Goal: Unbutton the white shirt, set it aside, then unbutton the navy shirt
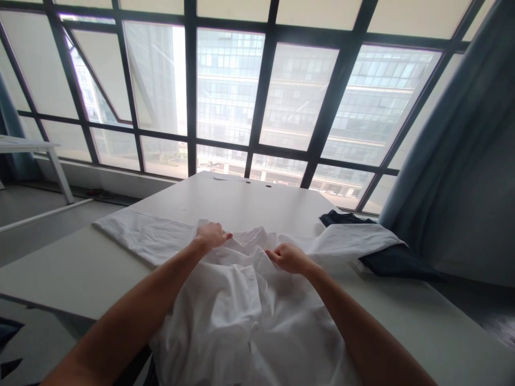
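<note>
Arms (155, 300) outstretched, the left hand (213, 235) grasps the white shirt (229, 300) around its eleven o'clock, the right hand (288, 258) around one.

Both forearms (145, 303) reach forward, left hand (211, 235) and right hand (290, 258) (the left slightly farther out) curled.

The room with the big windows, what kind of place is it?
Probably an office or workroom, though I can't be sure. It has a wide white table with a white shirt spread across it, dark-framed windows, and a big building outside.
</note>
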`<state>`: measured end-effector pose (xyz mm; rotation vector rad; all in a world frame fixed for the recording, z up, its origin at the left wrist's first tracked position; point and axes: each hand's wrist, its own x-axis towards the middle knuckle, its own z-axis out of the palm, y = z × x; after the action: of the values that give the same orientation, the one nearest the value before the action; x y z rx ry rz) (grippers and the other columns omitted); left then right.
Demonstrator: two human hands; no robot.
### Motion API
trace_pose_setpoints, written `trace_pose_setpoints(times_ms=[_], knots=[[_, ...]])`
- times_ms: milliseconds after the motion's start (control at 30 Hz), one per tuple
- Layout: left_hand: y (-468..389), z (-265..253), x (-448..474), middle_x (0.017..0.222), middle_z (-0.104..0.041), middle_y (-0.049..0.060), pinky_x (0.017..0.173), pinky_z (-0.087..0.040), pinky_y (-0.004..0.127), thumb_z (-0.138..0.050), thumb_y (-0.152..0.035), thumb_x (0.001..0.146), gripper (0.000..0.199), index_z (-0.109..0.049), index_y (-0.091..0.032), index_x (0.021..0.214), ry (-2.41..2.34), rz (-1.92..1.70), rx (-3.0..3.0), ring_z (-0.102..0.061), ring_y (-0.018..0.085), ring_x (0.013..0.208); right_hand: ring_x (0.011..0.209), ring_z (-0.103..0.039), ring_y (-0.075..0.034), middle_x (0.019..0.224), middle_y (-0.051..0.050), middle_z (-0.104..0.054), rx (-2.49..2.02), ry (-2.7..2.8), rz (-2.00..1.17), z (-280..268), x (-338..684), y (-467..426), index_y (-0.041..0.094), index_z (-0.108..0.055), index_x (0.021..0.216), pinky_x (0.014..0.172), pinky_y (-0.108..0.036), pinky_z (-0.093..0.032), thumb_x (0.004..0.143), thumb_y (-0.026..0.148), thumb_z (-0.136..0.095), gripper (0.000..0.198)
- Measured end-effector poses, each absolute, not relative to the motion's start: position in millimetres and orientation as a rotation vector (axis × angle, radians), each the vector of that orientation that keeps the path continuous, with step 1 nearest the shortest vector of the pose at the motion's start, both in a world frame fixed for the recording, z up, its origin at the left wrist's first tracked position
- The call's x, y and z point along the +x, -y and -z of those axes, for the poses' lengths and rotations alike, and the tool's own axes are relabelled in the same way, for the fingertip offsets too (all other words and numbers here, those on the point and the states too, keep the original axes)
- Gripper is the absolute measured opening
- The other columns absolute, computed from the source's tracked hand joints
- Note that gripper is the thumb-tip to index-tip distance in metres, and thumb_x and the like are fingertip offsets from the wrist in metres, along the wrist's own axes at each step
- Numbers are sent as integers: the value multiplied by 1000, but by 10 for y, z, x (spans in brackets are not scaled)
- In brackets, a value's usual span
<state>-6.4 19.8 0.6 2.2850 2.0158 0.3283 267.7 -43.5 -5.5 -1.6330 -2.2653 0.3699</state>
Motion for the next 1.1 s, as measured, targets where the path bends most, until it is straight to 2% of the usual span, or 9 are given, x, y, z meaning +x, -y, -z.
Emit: trace_pose_setpoints(times_ms=[100, 167, 233, 367, 533, 633, 767, 867, 1100], knots=[[-166, 22, -28, 99, -73, 15, 78, -49, 31, -61, -42, 84, 29, -73, -16, 91, -1897, -319, 2373, -67, 29, 96, 64, -61, -17, 70, -4, -70, -1647, 2135, -295, 95, 2695, 412, 20, -71, 76, 59, -26, -40, 82, 55, -61, 37], [-110, 5, 3, 102, -72, 13, 82, -49, 31, -59, -30, 86, 20, -72, -18, 94, -1736, -514, 2453, -67, 25, 94, 71, -64, -18, 78, -5, -72, -1641, 2033, -337, 130, 2724, 370, 19, -71, 90, 63, -26, -44, 84, 54, -58, 38], [-29, -40, 41, 104, -71, 11, 84, -50, 31, -56, -27, 88, 19, -70, -17, 96, -1400, -810, 2471, -66, 22, 92, 70, -66, -18, 75, -6, -71, -1605, 1943, -456, 161, 2756, 313, 17, -69, 91, 64, -26, -46, 90, 55, -50, 42], [132, -146, 95, 112, -69, 11, 85, -52, 29, -59, -44, 86, 29, -69, -17, 92, -730, -1080, 2244, -65, 21, 100, 61, -64, -15, 75, -7, -70, -1494, 1675, -819, 178, 2800, 230, 15, -61, 82, 57, -25, -49, 93, 55, -44, 45], [182, -222, 37, 92, -72, 9, 78, -52, 30, -55, -58, 85, 46, -70, -15, 87, -713, -968, 2218, -66, 22, 86, 82, -68, -15, 101, -11, -69, -1349, 1391, -1005, 137, 2813, 232, 16, -58, 96, 66, -22, -52, 91, 38, -57, 23], [207, -262, 14, 78, -70, 8, 73, -50, 29, -44, -60, 91, 54, -70, -14, 79, -755, -895, 2289, -64, 19, 76, 79, -68, -14, 110, -10, -65, -1321, 1307, -1088, 154, 2801, 233, 17, -55, 102, 63, -23, -52, 94, 36, -50, 21], [271, -303, 41, 81, -72, 6, 74, -49, 27, -55, -54, 88, 41, -71, -16, 81, -772, -737, 2381, -64, 18, 75, 70, -66, -12, 92, -5, -64, -1231, 1299, -1166, 216, 2787, 197, 16, -56, 98, 59, -22, -50, 95, 36, -45, 22], [271, -319, 42, 84, -73, 6, 74, -49, 27, -54, -51, 90, 39, -72, -17, 85, -862, -674, 2491, -65, 17, 75, 67, -61, -11, 82, -2, -61, -1207, 1319, -1175, 231, 2806, 164, 16, -60, 90, 56, -20, -48, 86, 34, -59, 19], [135, -374, -127, 87, -67, 9, 68, -46, 28, -46, -62, 92, 56, -76, -14, 91, -935, -531, 2530, -59, 18, 74, 71, -57, -11, 81, 1, -61, -1052, 1485, -1356, 156, 2995, 193, 17, -67, 94, 62, -21, -47, 62, 27, -75, 35]])
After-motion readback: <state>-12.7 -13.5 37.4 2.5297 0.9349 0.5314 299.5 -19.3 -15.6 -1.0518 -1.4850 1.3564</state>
